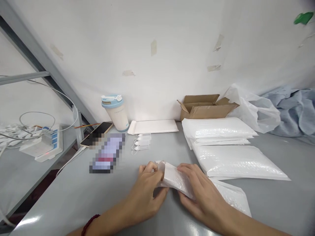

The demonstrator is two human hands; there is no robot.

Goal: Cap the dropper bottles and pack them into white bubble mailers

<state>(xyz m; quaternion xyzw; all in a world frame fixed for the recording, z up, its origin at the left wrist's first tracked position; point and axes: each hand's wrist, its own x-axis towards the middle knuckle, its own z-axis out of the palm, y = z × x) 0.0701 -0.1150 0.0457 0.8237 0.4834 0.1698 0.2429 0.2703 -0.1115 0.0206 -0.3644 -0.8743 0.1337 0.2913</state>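
Note:
Both hands are on a white bubble mailer [173, 177] just above the front middle of the table. My left hand [150, 185] is closed around its left end, with fingertips at the mouth or flap and the thumb underneath. Across the body of the mailer, my right hand [197, 183] grips with fingers on top and thumb below. White bubble wrapping [232, 196] shows beyond the right wrist; whether it is part of the same mailer I cannot tell. Several small clear plastic pieces with white loops [142, 143] lie beyond my left hand.
Stacked white bubble mailers [236, 159] lie at right, before an open cardboard box [206, 109] and plastic bag [258, 108]. A flat white packet [154, 126] lies by the wall. Left are a lidded cup [115, 113], phone [97, 133], pixelated device [108, 152] and power strip [51, 146].

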